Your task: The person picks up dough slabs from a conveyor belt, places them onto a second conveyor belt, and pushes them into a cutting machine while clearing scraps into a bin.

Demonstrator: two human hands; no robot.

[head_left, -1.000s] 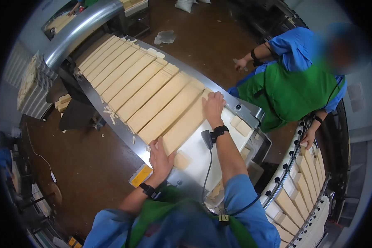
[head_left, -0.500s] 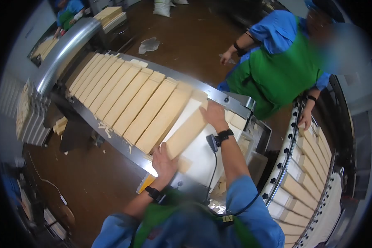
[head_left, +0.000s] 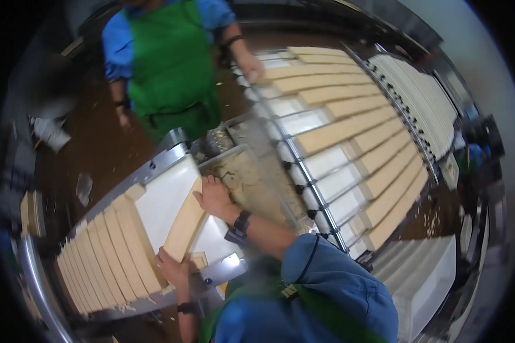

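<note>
A long, pale tan slab, perhaps stacked dough sheets [head_left: 184, 222], lies slantwise over the white belt [head_left: 161, 191]. My left hand [head_left: 173, 268] grips its near end, fingers wrapped round the edge. At the far end, my right hand [head_left: 214, 197] is closed over the slab's right corner. A row of similar slabs [head_left: 111, 251] sits side by side on the belt to the left. A small pale offcut [head_left: 198, 261] rests on the belt beside my left hand. The slab's underside is hidden.
A grey bin with pale scraps [head_left: 243, 177] stands beyond my right hand. Right of it, a second conveyor with dividing bars [head_left: 320, 206] carries several slabs. A co-worker in a green apron [head_left: 169, 63] stands opposite, one hand [head_left: 250, 66] at that conveyor. White trays [head_left: 415, 286] are lower right.
My view has swung to the right, bringing the second conveyor to the middle. Both my hands stay on the same slab, which now lies farther from the row.
</note>
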